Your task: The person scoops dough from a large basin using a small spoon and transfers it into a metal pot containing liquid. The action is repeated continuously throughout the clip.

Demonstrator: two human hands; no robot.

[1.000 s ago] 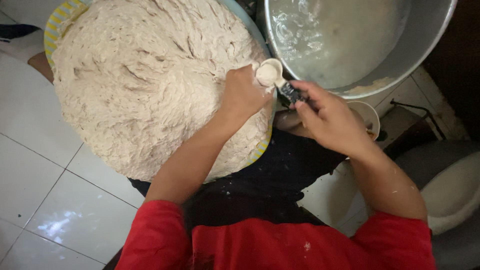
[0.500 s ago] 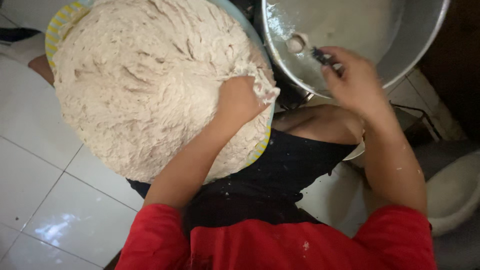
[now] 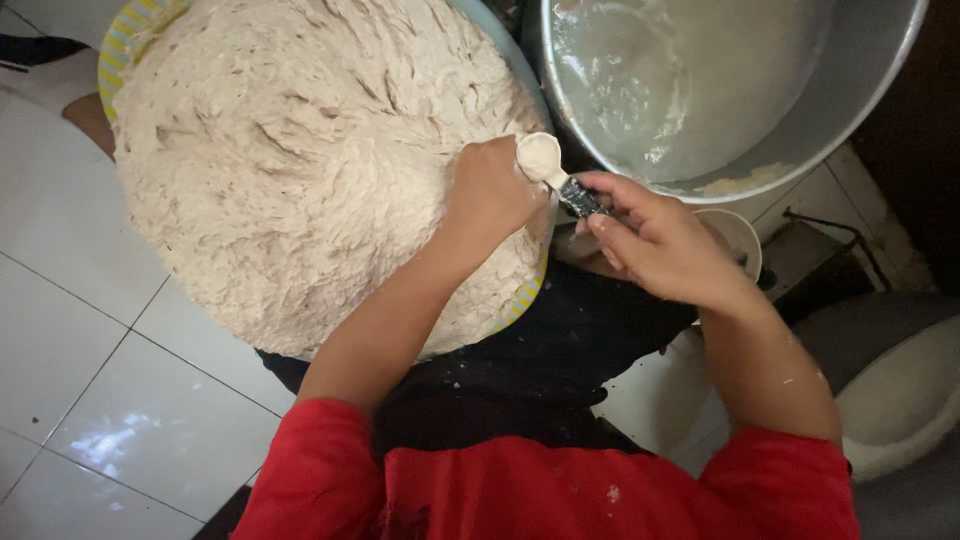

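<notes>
A large mound of pale, sticky dough (image 3: 300, 170) fills a wide basin with a yellow and blue rim (image 3: 118, 50). My left hand (image 3: 490, 190) is closed on a lump of dough at the mound's right edge. My right hand (image 3: 655, 240) holds a spoon (image 3: 550, 168) by its dark handle, with the dough-filled bowl of the spoon touching my left hand's fingers. A big metal pot (image 3: 730, 90) with cloudy liquid stands just beyond my right hand.
White floor tiles (image 3: 90, 330) lie to the left. A small white bowl (image 3: 738, 240) sits partly hidden behind my right hand. A white rounded object (image 3: 900, 400) lies at the right edge. My dark apron and red sleeves fill the bottom.
My right hand went with the spoon into the metal pot, then came back to my left hand at the dough's edge. My left hand stayed on the dough.
</notes>
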